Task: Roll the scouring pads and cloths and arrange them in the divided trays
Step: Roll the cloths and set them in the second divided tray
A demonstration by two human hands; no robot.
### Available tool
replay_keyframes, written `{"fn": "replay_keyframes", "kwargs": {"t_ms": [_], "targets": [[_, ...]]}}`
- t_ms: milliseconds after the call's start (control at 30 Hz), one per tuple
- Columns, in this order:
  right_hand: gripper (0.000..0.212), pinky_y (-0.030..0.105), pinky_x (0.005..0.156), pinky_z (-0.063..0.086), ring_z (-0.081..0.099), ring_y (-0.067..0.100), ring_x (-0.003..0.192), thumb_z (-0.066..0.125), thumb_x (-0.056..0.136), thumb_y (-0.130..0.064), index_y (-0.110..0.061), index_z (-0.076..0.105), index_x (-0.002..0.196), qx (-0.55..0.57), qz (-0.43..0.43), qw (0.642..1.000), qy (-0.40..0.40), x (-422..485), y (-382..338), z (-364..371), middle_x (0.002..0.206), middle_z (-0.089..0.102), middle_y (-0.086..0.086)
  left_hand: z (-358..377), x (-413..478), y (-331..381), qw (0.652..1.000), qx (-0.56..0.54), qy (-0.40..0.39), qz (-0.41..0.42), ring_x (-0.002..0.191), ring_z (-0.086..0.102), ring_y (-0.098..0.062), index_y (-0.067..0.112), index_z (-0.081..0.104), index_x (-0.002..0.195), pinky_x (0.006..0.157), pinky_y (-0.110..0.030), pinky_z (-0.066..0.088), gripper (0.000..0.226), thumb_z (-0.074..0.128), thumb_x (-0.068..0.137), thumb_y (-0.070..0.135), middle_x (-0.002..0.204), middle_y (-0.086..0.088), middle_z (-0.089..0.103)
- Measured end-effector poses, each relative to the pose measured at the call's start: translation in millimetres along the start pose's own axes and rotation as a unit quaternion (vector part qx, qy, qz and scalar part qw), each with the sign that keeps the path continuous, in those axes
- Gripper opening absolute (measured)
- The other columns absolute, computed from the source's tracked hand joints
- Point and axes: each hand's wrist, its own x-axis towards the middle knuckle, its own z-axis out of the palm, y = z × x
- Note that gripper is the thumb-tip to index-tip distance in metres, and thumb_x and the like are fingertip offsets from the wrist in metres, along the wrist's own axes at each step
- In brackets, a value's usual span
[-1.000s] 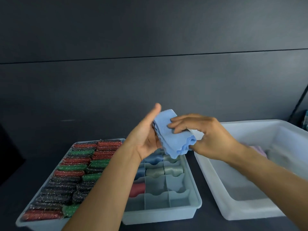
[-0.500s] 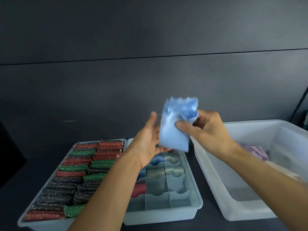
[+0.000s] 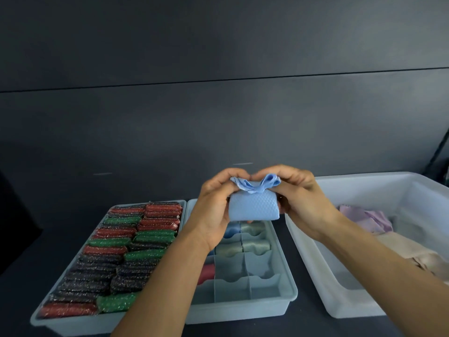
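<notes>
Blue cloth pinched aloft between curled left hand and right hand.

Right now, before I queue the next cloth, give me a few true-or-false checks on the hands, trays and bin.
1. The left hand and the right hand both hold the blue cloth. True.
2. The blue cloth lies in a compartment of the middle tray. False: it is held above that tray.
3. The left tray is packed with rolled scouring pads. True.
4. The white bin holds nothing. False: pink cloths and beige cloths lie in it.
5. Every compartment of the middle tray is filled. False: the nearest ones are bare.
</notes>
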Motion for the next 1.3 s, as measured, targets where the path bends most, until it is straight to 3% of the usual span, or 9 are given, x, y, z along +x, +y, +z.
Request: {"fn": "replay_keyframes", "kwargs": {"t_ms": [133, 233, 333, 467, 633, 800, 967, 1100, 1300], "targets": [[0.054, 0.014, 0.057, 0.048, 0.062, 0.008, 0.067, 0.037, 0.086, 0.019, -0.021, 0.073, 0.078, -0.16, -0.066, 0.985, -0.008, 1, 3, -2, 0.074, 0.07, -0.007, -12, 0, -1, 0.995, -0.039, -0.016, -0.093, 0.087, 0.069, -0.027, 0.017, 0.067, 0.111, 0.051, -0.033, 0.054, 0.048, 0.04, 0.096, 0.054, 0.106, -0.012, 0.071], [0.06, 0.015, 0.069, 0.05, 0.064, 0.008, 0.08, 0.033, 0.078, 0.016, -0.027, 0.073, 0.087, -0.263, -0.104, 0.958, -0.041, -1, 6, -1, 0.085, 0.069, -0.003, -20, -3, -3, 0.992, 0.042, -0.068, -0.096, 0.089, 0.069, -0.023, 0.009, 0.071, 0.113, 0.057, -0.031, 0.056, 0.056, 0.063, 0.079, 0.054, 0.103, -0.012, 0.073], [0.048, 0.019, 0.061, 0.049, 0.06, 0.01, 0.069, 0.037, 0.09, 0.013, -0.018, 0.073, 0.099, -0.1, -0.042, 0.994, -0.012, -1, 8, 1, 0.079, 0.066, -0.001, -27, -6, -2, 0.997, 0.037, -0.033, -0.055, 0.082, 0.069, -0.02, 0.007, 0.071, 0.107, 0.058, -0.03, 0.056, 0.029, 0.068, 0.083, 0.023, 0.092, -0.01, 0.073], [0.039, 0.038, 0.064, 0.056, 0.07, 0.035, 0.079, 0.055, 0.09, -0.045, -0.024, 0.059, 0.122, 0.0, 0.109, 0.992, -0.062, 0, 15, 6, 0.097, 0.071, 0.013, -34, -12, -2, 0.99, 0.126, 0.028, 0.056, 0.08, 0.07, -0.018, 0.013, 0.069, 0.099, 0.06, -0.025, 0.052, 0.01, 0.067, 0.089, 0.01, 0.091, -0.008, 0.073], [0.024, 0.026, 0.046, 0.047, 0.055, 0.02, 0.045, 0.06, 0.085, -0.007, -0.009, 0.067, 0.109, 0.076, 0.106, 0.989, -0.064, 4, 24, 24, 0.069, 0.063, 0.015, -48, -19, -4, 0.996, 0.071, 0.02, 0.057, 0.08, 0.071, -0.024, 0.012, 0.067, 0.097, 0.061, -0.028, 0.056, 0.015, 0.064, 0.089, 0.0, 0.094, -0.012, 0.069], [0.027, 0.026, 0.053, 0.047, 0.05, 0.02, 0.056, 0.057, 0.076, -0.002, -0.014, 0.077, 0.087, 0.141, 0.147, 0.975, -0.086, 7, 36, 31, 0.076, 0.066, 0.012, -70, -21, -3, 0.995, -0.058, -0.034, -0.073, 0.078, 0.072, -0.021, 0.013, 0.073, 0.075, 0.064, -0.027, 0.06, 0.034, 0.051, 0.091, -0.009, 0.082, -0.006, 0.072], [0.019, 0.031, 0.068, 0.043, 0.052, 0.023, 0.071, 0.063, 0.081, -0.026, -0.014, 0.075, 0.09, -0.048, 0.17, 0.978, -0.111, 4, 48, 27, 0.083, 0.062, 0.01, -92, -20, -15, 0.985, -0.015, -0.084, -0.152, 0.088, 0.071, -0.022, 0.005, 0.069, 0.088, 0.076, -0.033, 0.06, 0.021, 0.05, 0.096, 0.002, 0.091, -0.009, 0.071], [0.022, 0.029, 0.068, 0.044, 0.054, 0.017, 0.072, 0.077, 0.071, -0.014, -0.021, 0.063, 0.088, -0.189, 0.157, 0.96, -0.136, -2, 64, 29, 0.08, 0.063, 0.013, -96, -20, -36, 0.966, 0.197, -0.105, -0.128, 0.089, 0.064, -0.015, 0.014, 0.065, 0.1, 0.074, -0.029, 0.057, 0.029, 0.072, 0.08, -0.006, 0.103, -0.002, 0.065], [0.013, 0.033, 0.077, 0.053, 0.062, 0.009, 0.079, 0.074, 0.072, -0.031, -0.032, 0.064, 0.081, -0.512, 0.149, 0.826, -0.183, -11, 87, 32, 0.085, 0.068, -0.012, -83, -24, -61, 0.847, 0.505, -0.147, -0.079, 0.076, 0.063, -0.002, 0.022, 0.069, 0.096, 0.076, -0.027, 0.056, 0.026, 0.075, 0.075, 0.009, 0.083, 0.011, 0.068]]}}
